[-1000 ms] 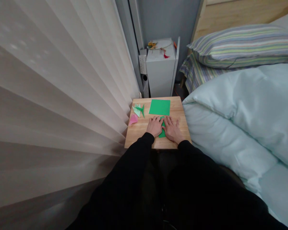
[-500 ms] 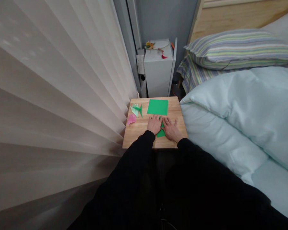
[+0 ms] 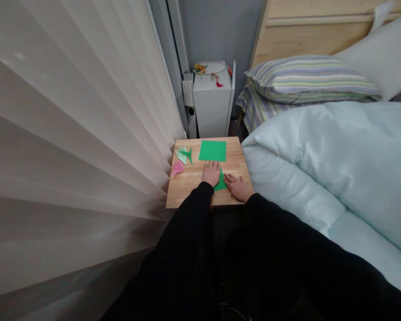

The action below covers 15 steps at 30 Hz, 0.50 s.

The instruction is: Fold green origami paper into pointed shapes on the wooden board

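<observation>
Curtain (image 3: 87, 133): fills the left of the frame; its folds meet the left edge of the tabletop (image 3: 185, 191).
Pink paper piece (image 3: 177, 167): at the tabletop's left side. Folds too small to read.
Pale-green piece (image 3: 181, 157) and dark-green piece (image 3: 190, 154): just above the pink one, overlapping in this view. Whether they are joined, cannot tell. All three look light; a sleeve or the curtain brushing them could push them out of place.
Left hand (image 3: 210, 173): laid flat, fingers close together and pointing up the frame, on the folded green paper (image 3: 222, 183) near the middle of the frame. Pressure cannot be judged. If this hand eases off, the paper could skew.
Green sheet (image 3: 213, 150): flat, just above the left hand's fingertips. A forward slide of that hand could shove it.
Folded green paper: lies between and partly under the hands. Layers and far corner hidden, so a misaligned edge could be creased in unnoticed.
Right hand (image 3: 237, 187): fingers extended, tips at the paper's right edge, not gripping. Uneven push there could wrinkle or shift it. Finger contact hard to make out.
Duvet (image 3: 297, 138): beside the tabletop, cut off at the frame's right.
</observation>
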Available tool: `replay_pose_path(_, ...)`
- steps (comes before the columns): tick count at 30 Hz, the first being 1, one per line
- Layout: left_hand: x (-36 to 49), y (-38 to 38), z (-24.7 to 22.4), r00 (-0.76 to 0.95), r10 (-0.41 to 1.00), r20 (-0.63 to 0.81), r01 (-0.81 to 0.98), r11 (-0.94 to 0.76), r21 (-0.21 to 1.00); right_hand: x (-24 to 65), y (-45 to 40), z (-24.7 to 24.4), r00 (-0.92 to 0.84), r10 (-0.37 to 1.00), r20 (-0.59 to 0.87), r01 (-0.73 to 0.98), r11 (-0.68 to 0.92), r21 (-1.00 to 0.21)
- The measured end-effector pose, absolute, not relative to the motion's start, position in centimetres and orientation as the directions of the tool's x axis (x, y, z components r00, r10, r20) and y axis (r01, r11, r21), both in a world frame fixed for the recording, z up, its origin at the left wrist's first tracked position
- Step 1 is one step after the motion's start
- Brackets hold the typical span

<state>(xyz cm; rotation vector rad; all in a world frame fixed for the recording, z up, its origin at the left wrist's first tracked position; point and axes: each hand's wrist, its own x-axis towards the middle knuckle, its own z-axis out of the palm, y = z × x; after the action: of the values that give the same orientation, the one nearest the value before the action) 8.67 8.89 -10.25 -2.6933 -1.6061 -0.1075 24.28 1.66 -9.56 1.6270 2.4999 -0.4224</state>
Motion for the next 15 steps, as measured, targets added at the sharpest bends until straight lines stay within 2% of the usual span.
replay_pose_path(9, 6.7, 8.7, -10.1, 0.471, 0.877, 0.098, 0.875, -0.478, 0.079, 24.8, 0.0, -8.6, -0.349, 0.878, -0.327, 0.937, 0.329, -0.116)
replay_pose_path(15, 7.2, 8.1, -10.1, 0.453, 0.885, 0.111, 0.880, -0.463, 0.105, 24.8, -0.8, -8.4, -0.342, 0.891, -0.298, 0.940, 0.331, -0.088)
